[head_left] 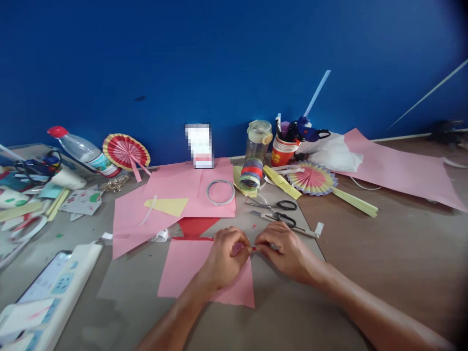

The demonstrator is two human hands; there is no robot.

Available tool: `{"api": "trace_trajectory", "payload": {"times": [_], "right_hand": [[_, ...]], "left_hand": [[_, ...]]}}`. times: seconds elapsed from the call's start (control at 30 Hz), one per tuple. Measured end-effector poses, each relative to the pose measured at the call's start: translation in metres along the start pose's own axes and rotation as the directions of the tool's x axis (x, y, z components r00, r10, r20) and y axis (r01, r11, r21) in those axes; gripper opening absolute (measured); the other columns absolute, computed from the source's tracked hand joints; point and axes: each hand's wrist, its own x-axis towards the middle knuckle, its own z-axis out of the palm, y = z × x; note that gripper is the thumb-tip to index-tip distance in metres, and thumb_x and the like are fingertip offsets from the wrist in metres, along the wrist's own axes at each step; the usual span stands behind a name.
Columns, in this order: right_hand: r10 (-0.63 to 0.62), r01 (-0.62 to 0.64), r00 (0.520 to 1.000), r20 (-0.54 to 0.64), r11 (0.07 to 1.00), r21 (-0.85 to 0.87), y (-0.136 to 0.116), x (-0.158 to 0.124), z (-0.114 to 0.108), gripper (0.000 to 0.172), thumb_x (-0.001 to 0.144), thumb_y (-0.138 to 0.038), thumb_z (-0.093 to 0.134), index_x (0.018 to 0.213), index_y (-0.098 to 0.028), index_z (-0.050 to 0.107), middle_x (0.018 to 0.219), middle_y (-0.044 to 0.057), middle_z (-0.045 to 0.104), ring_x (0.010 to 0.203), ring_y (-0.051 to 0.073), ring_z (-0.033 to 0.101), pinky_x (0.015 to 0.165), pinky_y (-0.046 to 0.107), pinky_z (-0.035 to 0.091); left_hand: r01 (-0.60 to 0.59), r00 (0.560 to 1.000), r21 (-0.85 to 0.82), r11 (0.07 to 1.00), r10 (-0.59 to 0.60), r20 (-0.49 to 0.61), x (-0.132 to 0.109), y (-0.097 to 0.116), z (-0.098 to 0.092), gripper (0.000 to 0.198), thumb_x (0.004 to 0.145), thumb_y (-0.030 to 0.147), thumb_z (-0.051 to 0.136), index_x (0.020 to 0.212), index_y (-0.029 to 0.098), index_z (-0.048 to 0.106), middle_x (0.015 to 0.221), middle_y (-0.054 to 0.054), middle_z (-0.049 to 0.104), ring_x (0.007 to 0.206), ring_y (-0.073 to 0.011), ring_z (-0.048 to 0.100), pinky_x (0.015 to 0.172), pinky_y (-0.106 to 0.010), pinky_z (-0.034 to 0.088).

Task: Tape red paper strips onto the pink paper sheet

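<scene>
Between the fingertips of both hands is a small red strip, mostly covered by the fingers. My left hand pinches its left end, above a square of pink paper. At the other end my right hand is closed in a pinch, off the paper's right edge. A narrow red band runs along the top edge of the pink square. Just behind it lies a piece of red paper. Two pairs of scissors, one with black handles and one nearer, lie beyond my right hand.
Larger pink sheets carry a tape roll and a yellow piece. Behind stand a phone, a clear bottle and a red cup. Folded paper fans and a power strip are also around.
</scene>
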Motion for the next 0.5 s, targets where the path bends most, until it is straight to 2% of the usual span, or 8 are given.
{"api": "trace_trajectory", "payload": {"times": [0.13,0.27,0.4,0.5], "right_hand": [[0.092,-0.092,0.994,0.052,0.996,-0.001,-0.003,0.001,-0.002,0.019,0.082,-0.012,0.05,0.067,-0.017,0.061,0.063,0.002,0.062,0.065,0.014,0.054,0.072,0.028,0.037],[0.136,-0.132,0.988,0.08,0.99,-0.049,-0.002,0.002,-0.003,0.019,0.082,-0.012,0.049,0.066,-0.016,0.06,0.063,0.001,0.06,0.062,0.013,0.053,0.07,0.026,0.036],[0.166,-0.151,0.98,0.107,0.98,-0.129,-0.001,0.003,-0.001,0.021,0.085,-0.014,0.048,0.069,-0.016,0.061,0.066,0.002,0.06,0.064,0.014,0.053,0.067,0.025,0.034],[0.212,-0.189,0.968,0.132,0.968,-0.167,-0.002,0.005,0.004,0.021,0.086,-0.015,0.047,0.071,-0.016,0.062,0.067,0.003,0.061,0.066,0.015,0.054,0.065,0.025,0.033]], "left_hand": [[-0.027,0.999,0.016,1.0,0.027,-0.02,0.003,-0.003,-0.005,0.011,0.076,0.015,0.056,0.067,0.021,0.057,0.081,-0.002,0.066,0.08,-0.0175,0.06,0.079,-0.031,0.045],[-0.04,0.991,0.034,0.999,0.044,-0.13,0.007,-0.012,-0.016,0.012,0.08,0.02,0.052,0.068,0.02,0.055,0.077,-0.002,0.063,0.076,-0.0161,0.059,0.073,-0.028,0.046],[0.015,0.975,0.177,0.984,0.025,-0.223,0.01,-0.023,-0.025,0.011,0.08,0.021,0.05,0.07,0.021,0.055,0.079,-0.002,0.064,0.077,-0.0171,0.059,0.073,-0.03,0.045],[0.005,0.976,0.297,0.955,0.061,-0.21,0.011,-0.029,-0.027,0.012,0.081,0.019,0.05,0.072,0.022,0.057,0.08,-0.001,0.065,0.08,-0.018,0.06,0.08,-0.033,0.042]]}}
